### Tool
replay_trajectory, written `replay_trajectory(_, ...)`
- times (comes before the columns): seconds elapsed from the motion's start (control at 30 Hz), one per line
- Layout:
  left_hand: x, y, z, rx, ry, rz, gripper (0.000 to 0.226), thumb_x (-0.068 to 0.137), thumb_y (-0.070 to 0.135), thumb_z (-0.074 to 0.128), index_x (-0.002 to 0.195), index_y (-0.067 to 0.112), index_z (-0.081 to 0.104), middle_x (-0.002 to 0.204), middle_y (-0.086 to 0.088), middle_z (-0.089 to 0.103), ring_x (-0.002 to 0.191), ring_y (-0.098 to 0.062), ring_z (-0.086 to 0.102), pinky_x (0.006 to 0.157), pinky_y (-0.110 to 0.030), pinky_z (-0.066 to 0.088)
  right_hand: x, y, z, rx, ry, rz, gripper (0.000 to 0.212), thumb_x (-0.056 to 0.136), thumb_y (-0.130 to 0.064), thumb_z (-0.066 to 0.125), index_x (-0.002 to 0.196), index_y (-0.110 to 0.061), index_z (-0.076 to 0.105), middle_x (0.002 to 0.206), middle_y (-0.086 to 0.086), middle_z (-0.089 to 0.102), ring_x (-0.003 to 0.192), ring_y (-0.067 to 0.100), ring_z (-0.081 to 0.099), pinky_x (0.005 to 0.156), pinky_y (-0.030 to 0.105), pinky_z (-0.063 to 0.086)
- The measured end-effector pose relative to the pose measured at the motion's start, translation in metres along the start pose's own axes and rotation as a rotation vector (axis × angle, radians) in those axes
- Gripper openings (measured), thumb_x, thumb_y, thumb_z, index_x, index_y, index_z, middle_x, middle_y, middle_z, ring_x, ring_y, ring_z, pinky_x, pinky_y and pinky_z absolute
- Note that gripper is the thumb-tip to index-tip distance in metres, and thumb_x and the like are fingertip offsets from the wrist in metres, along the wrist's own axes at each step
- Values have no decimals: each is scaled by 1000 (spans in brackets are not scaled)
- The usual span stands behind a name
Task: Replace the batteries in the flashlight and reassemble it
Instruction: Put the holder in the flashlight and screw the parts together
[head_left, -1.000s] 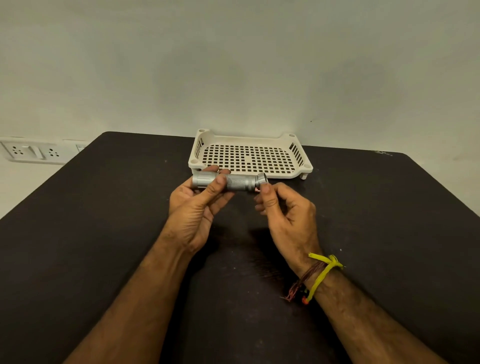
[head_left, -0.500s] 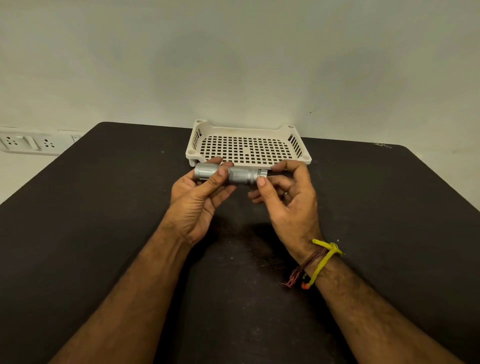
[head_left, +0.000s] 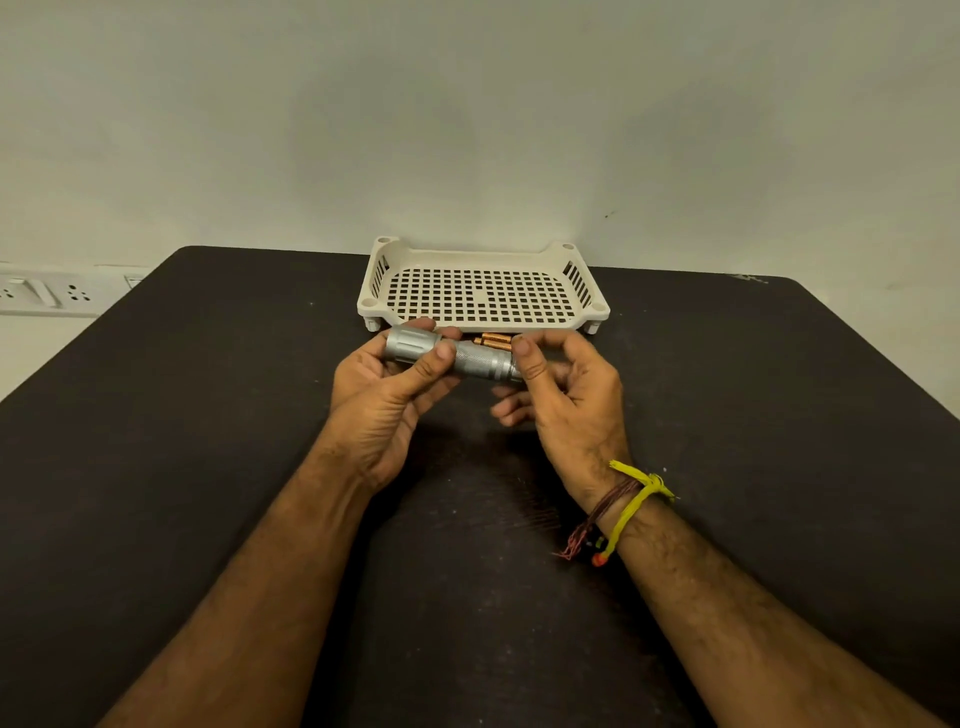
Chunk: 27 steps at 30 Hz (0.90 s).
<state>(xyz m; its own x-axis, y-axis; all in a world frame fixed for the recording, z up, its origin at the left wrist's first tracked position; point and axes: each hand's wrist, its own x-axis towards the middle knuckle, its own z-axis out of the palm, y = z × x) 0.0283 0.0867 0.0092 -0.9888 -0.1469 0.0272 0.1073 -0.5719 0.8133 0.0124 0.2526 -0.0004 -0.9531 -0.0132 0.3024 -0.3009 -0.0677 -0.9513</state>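
Holding: left hand (head_left: 384, 395) grips silver flashlight (head_left: 452, 356) horizontally above the black table (head_left: 208, 415).
Tail end: right hand (head_left: 566, 400) pinches it.
Behind: copper batteries (head_left: 493, 340), white tray (head_left: 483, 291).

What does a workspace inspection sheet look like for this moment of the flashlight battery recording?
Surface: dark table, dusty specks, scuffed near the middle.
Job's things: silver flashlight held level above the table; copper-coloured batteries lie on the table behind it, just in front of the tray; count unclear.
Clutter: white perforated tray at the far edge, nothing seen inside.
Grippers: left hand grips the flashlight's head end; right hand pinches its tail end with thumb and fingers.
Cables: nothing seen.
Surroundings: plain wall; socket panel at far left; thread wristbands on the right wrist.
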Motion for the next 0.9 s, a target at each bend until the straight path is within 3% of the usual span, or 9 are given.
replay_trajectory(0.1, 2, 0, -1, -20, 21, 12, 43, 71, 8, 75, 112, 7, 63, 102, -8, 77, 103, -21, 72, 76, -29, 59, 0, -1, 0, 33, -49, -41, 9, 95, -21, 66, 101, -16, 61, 79, 17, 74, 62, 31, 73, 55, 33, 60)
replay_trajectory(0.2, 3, 2, -3, -27, 44, 19, 38, 71, 9, 74, 108, 10, 65, 101, -7, 77, 102, -19, 73, 75, -28, 59, 0, 0, 2, -41, -115, -87, 19, 94, -6, 65, 110, -14, 57, 85, 20, 73, 65, 23, 73, 63, 31, 61)
replay_trajectory(0.3, 3, 2, -4, -24, 31, 11, 37, 71, 10, 74, 107, 11, 65, 101, -7, 77, 102, -19, 73, 74, -28, 59, -1, 1, 3, -59, -107, -17, 10, 96, -18, 65, 103, -12, 62, 78, 18, 73, 59, 24, 69, 56, 31, 57)
replay_trajectory(0.4, 2, 2, -2, -34, 32, 11, 39, 72, 10, 74, 109, 10, 64, 100, -6, 78, 100, -19, 73, 74, -28, 59, 0, -2, 3, -22, -95, 67, 33, 91, -43, 60, 103, -12, 67, 78, 18, 73, 59, 25, 68, 55, 32, 55)
replay_trajectory(0.5, 3, 2, -2, -53, 62, 14, 39, 71, 11, 74, 108, 10, 64, 100, -5, 78, 100, -19, 73, 74, -28, 60, -1, -1, 3, -91, -120, -61, 24, 95, -20, 66, 118, -16, 58, 94, 5, 73, 73, 20, 74, 66, 26, 59)
replay_trajectory(0.57, 3, 3, -3, -60, 63, 14, 39, 71, 12, 74, 108, 10, 63, 102, -5, 77, 101, -19, 73, 75, -29, 60, -2, 0, 3, -133, -134, -111, 26, 94, -5, 66, 117, -15, 57, 94, 3, 72, 75, 18, 74, 69, 24, 59)
replay_trajectory(0.67, 3, 3, -3, -56, 53, 9, 39, 71, 12, 74, 108, 10, 63, 102, -6, 78, 101, -19, 73, 75, -29, 60, 0, 0, 2, -99, -100, -33, 6, 99, -13, 61, 104, -14, 64, 80, 15, 72, 61, 20, 69, 58, 25, 57)
replay_trajectory(0.73, 3, 2, -3, -55, 53, 10, 38, 71, 12, 74, 108, 10, 64, 101, -6, 78, 99, -19, 74, 74, -29, 60, 1, -1, 3, -54, -79, 26, 12, 100, -23, 58, 103, -14, 66, 79, 16, 72, 60, 21, 68, 55, 28, 56)
replay_trajectory(0.9, 3, 3, -3, -40, 49, 1, 40, 70, 13, 76, 109, 10, 64, 102, -6, 77, 101, -19, 73, 76, -29, 60, -1, 2, 3, -177, -140, -101, 30, 91, -6, 70, 115, -20, 60, 99, 6, 73, 79, 23, 74, 73, 32, 62)
